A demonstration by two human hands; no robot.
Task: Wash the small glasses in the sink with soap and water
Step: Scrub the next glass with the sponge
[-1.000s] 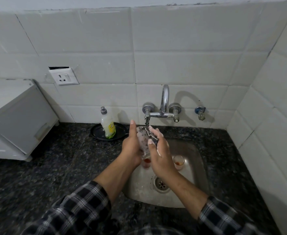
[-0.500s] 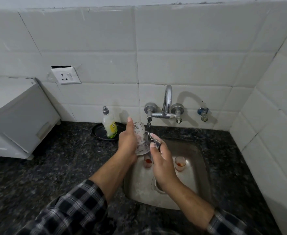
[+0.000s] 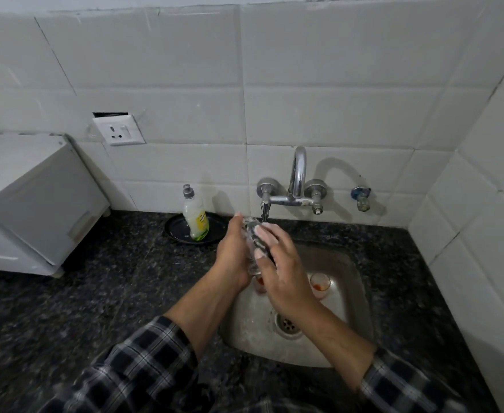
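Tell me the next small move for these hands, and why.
Probably turn the glass a little in the left hand so the right hand can scrub a fresh side. The right hand's fingers are foamy and pinch a dark pad against the glass just below the tap spout; two glasses with red residue wait in the sink.

Tabletop (image 3: 95,293): black stone, grey-speckled; wall tiles (image 3: 334,84) white; sink (image 3: 352,293) dull silver-grey; tap (image 3: 299,174) bright chrome; valve handle (image 3: 360,193) blue. Soap bottle (image 3: 196,217): pale body, yellow-green label, grey cap; dish (image 3: 175,231) under it black. Small glass (image 3: 320,283) in the sink: clear with red-orange residue; sleeves (image 3: 143,362) black-and-white plaid.
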